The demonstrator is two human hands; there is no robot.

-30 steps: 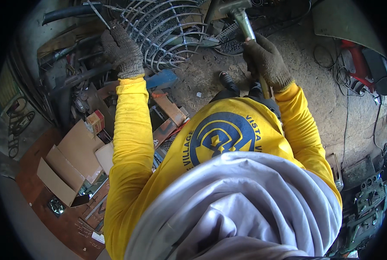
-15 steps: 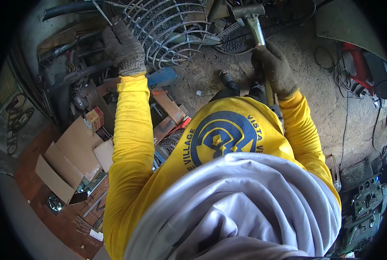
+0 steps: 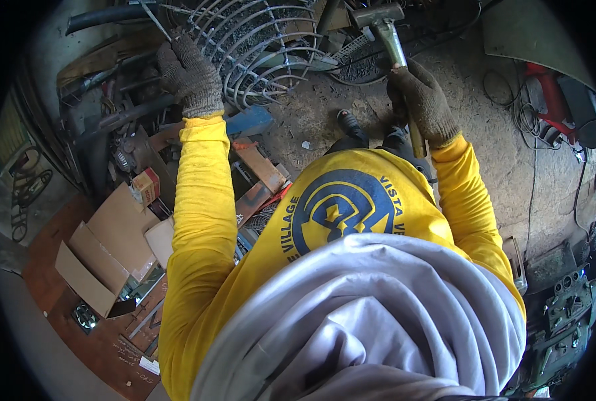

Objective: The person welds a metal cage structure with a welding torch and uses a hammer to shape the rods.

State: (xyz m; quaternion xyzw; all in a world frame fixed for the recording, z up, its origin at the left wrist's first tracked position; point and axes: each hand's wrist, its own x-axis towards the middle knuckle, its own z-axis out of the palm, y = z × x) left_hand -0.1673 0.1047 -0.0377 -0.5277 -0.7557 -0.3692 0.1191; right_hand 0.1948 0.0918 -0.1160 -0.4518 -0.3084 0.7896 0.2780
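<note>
While the curved metal frame (image 3: 284,57) lies ahead, seemingly joined as 1 pc., the R hand (image 3: 422,103) wraps tight round a hammer (image 3: 393,50), clear of the frame; the L hand (image 3: 191,77), nr. the frame's edge, looks closed on a thin rod (image 3: 156,21). Assembly's prob. well along; amt. left, can't tell.

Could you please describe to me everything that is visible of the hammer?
The hammer has a grey, metal-looking, roughly cylindrical head set crosswise on a long handle. The handle's upper part looks greenish-grey and shiny; its lower end is yellowish-brown. It slants, head at the picture's top, right of centre, lower end nearer the person. The gloved right hand grips and partly hides the handle; no other contact is visible.
</note>
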